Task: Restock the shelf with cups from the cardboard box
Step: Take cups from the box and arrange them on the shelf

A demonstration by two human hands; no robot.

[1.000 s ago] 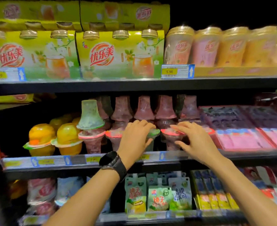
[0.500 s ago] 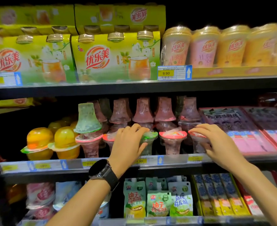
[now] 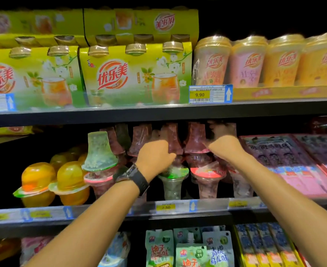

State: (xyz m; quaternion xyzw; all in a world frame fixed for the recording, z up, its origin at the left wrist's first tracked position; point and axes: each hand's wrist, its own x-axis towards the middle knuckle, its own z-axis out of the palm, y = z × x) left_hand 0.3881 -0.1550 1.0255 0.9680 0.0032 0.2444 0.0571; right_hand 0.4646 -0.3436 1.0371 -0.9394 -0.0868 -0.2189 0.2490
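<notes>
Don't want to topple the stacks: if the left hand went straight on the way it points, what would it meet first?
Probably the upside-down pink cup just beyond the left hand, stacked above the green-lidded cup; blur hides whether the hand touches it yet.

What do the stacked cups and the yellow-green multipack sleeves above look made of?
Stacked cups: probably thin clear plastic, glossy; contents show through the walls. Multipack sleeves: apparently printed cardboard, slight sheen; flat folded panels with cut-outs around the lids.
</notes>
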